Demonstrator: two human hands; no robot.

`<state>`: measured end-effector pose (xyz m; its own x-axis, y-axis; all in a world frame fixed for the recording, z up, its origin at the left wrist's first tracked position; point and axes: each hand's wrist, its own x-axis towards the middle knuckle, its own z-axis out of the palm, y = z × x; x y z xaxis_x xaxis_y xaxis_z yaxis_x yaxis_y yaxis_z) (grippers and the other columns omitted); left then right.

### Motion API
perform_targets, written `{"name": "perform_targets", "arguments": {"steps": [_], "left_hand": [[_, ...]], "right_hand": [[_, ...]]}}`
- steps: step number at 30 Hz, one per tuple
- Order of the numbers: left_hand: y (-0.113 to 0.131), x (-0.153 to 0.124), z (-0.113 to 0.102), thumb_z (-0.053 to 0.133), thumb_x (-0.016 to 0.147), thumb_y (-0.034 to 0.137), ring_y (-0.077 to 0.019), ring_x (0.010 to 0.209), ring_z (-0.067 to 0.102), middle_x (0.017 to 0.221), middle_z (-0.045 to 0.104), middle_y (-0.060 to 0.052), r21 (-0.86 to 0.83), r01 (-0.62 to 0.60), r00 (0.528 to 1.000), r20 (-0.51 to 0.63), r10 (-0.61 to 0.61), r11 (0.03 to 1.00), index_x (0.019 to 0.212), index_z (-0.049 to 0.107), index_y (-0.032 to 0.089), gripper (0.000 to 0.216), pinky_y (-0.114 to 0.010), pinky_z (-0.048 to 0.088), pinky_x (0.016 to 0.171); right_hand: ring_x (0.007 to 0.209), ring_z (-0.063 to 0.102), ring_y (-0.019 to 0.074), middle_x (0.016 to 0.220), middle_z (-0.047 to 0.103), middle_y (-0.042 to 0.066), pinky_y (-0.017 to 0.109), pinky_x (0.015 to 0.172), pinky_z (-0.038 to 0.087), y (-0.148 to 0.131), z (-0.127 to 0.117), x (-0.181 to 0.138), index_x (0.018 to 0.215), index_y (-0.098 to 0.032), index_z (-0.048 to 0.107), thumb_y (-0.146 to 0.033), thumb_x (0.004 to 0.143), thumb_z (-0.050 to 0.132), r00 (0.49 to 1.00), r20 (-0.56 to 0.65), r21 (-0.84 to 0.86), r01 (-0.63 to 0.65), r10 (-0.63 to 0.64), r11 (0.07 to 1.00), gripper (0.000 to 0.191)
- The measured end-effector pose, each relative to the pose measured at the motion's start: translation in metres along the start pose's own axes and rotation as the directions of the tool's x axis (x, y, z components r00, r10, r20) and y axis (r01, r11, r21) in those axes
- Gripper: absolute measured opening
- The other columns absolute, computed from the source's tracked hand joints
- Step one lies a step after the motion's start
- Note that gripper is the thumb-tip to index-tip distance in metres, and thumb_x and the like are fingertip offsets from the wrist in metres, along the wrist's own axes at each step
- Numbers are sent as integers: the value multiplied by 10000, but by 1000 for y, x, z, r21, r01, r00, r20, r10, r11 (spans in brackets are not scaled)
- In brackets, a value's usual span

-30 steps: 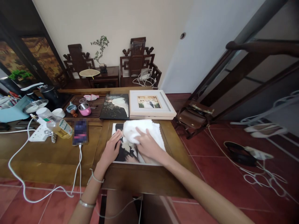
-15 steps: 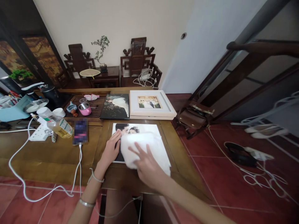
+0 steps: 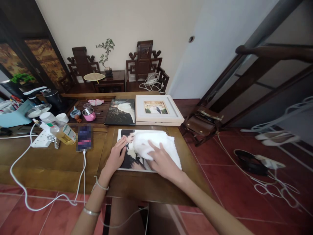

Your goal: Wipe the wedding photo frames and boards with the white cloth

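A photo print of a couple lies flat near the front edge of the wooden table. My left hand rests on its left side, palm down, fingers stretched out and holding nothing. Across the print's right part spreads a white cloth, partly bunched up. My right hand holds this cloth down against the print, with two fingers extended over it; the thumb and the other fingers are not clear. Cloth and hand hide much of the picture's right half.
Behind the print lie a dark picture panel and a white-framed photo. To the left are a charging phone, an oil-coloured bottle, a power strip and a pink cup. A brown bag is beyond the table's right edge.
My right hand has slid the white cloth to the right and slightly away from me, uncovering more of the print's middle. The left hand has stayed in place.
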<state>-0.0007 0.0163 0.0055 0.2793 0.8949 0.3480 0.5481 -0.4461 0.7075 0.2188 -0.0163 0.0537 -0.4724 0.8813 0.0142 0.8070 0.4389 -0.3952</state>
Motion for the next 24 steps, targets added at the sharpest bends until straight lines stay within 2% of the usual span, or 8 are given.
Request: {"name": "perform_targets", "arguments": {"steps": [3, 6, 10, 13, 15, 19, 21, 24], "left_hand": [[4, -1, -3, 350, 941, 329, -193, 1321, 390, 1405, 454, -71, -98, 30, 997, -62, -36, 995, 1318, 478, 193, 421, -397, 281, 1126], [4, -1, -5, 262, 962, 375, -188, 1328, 377, 1427, 425, -72, -274, 67, 977, -175, -118, 959, 1370, 397, 182, 471, -375, 270, 1128], [-2, -1, -5, 171, 961, 442, -202, 1339, 358, 1442, 402, -74, -433, 68, 955, -231, -184, 899, 1389, 355, 183, 532, -392, 267, 1128], [-2, -2, -4, 86, 959, 452, -197, 1346, 344, 1450, 391, -69, -469, 71, 962, -200, -184, 880, 1398, 337, 188, 571, -388, 280, 1121], [2, -3, -5, 66, 960, 440, -188, 1344, 348, 1451, 389, -69, -450, 88, 970, -166, -180, 889, 1402, 331, 188, 574, -383, 289, 1116], [9, -3, -4, 240, 961, 414, -187, 1330, 374, 1418, 437, -75, -230, 85, 989, -98, -110, 969, 1349, 429, 184, 489, -380, 263, 1131], [10, -3, -2, 308, 953, 380, -193, 1316, 396, 1399, 462, -79, -130, 73, 996, -49, -80, 989, 1325, 464, 188, 447, -390, 281, 1123], [8, -1, 2, 368, 939, 323, -203, 1324, 384, 1373, 493, -73, -42, 21, 1000, -2, -21, 999, 1285, 513, 202, 394, -410, 294, 1117]], "right_hand": [[1371, 210, 329, 1390, 450, 137, 647, 1046, 161, -13, 2, 27, 1028, -125, 655, -14, 673, 403, 999, -26, -64, -38, 36, 997, 449], [1369, 190, 355, 1424, 412, 99, 676, 1031, 151, -34, 8, 37, 1091, -138, 637, -10, 664, 414, 998, 4, -67, 65, -65, 996, 498], [1378, 157, 352, 1436, 397, 82, 679, 1053, 84, -58, 17, 20, 997, -155, 682, -35, 683, 435, 964, 107, -28, 249, -245, 968, 417], [1388, 123, 341, 1449, 382, 42, 676, 1066, 31, -66, 20, -10, 963, -178, 693, -39, 660, 444, 937, 168, 51, 301, -306, 952, 417], [1395, 113, 322, 1448, 383, 10, 662, 1079, 10, -65, 19, -33, 941, -200, 698, -28, 621, 446, 930, 196, 111, 294, -311, 949, 442], [1395, 150, 273, 1420, 424, 22, 611, 1108, 35, -46, 16, -60, 869, -203, 698, 12, 534, 410, 964, 150, 140, 201, -221, 970, 491], [1392, 168, 264, 1413, 431, 66, 587, 1116, 63, -29, 14, -59, 868, -175, 686, 17, 532, 396, 985, 90, 106, 135, -144, 985, 483], [1380, 213, 266, 1401, 438, 120, 554, 1117, 100, -3, 8, -37, 919, -145, 663, -4, 601, 391, 1000, 3, 66, 8, -9, 998, 442]]}}
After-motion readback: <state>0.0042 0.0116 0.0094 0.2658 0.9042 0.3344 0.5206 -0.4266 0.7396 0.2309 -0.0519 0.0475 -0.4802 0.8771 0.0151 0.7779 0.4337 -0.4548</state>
